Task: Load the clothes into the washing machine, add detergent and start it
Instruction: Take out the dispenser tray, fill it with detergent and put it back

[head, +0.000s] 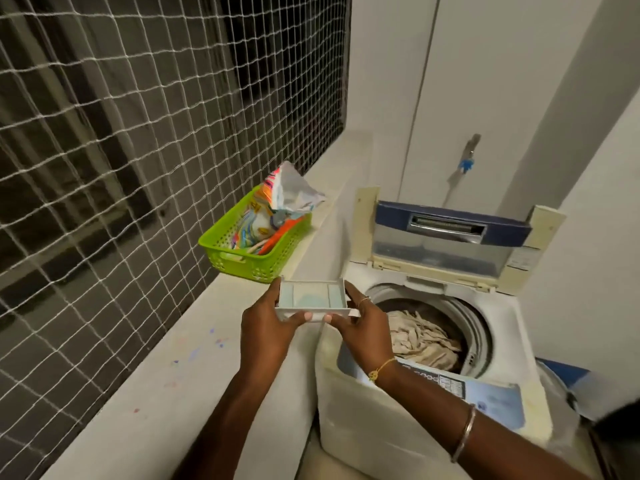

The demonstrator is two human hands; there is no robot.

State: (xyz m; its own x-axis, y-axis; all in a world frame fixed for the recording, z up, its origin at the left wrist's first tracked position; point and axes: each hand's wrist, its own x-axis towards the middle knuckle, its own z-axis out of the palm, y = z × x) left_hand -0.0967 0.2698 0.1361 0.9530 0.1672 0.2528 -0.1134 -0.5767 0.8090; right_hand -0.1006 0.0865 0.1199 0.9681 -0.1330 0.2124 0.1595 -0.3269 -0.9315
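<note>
Your left hand (265, 329) and right hand (363, 327) grip the white rectangular plastic detergent drawer (311, 297) between them, thumbs on its near edge. Just right of your right hand, beige crumpled clothes (420, 337) lie in the white top-loading washing machine (509, 317).

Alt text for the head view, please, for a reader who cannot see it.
The left hand and right hand hold a small white tray between them, next to a top-loading washing machine whose lid is up and whose drum holds beige clothes. A green basket of colourful packets stands on the ledge.
</note>
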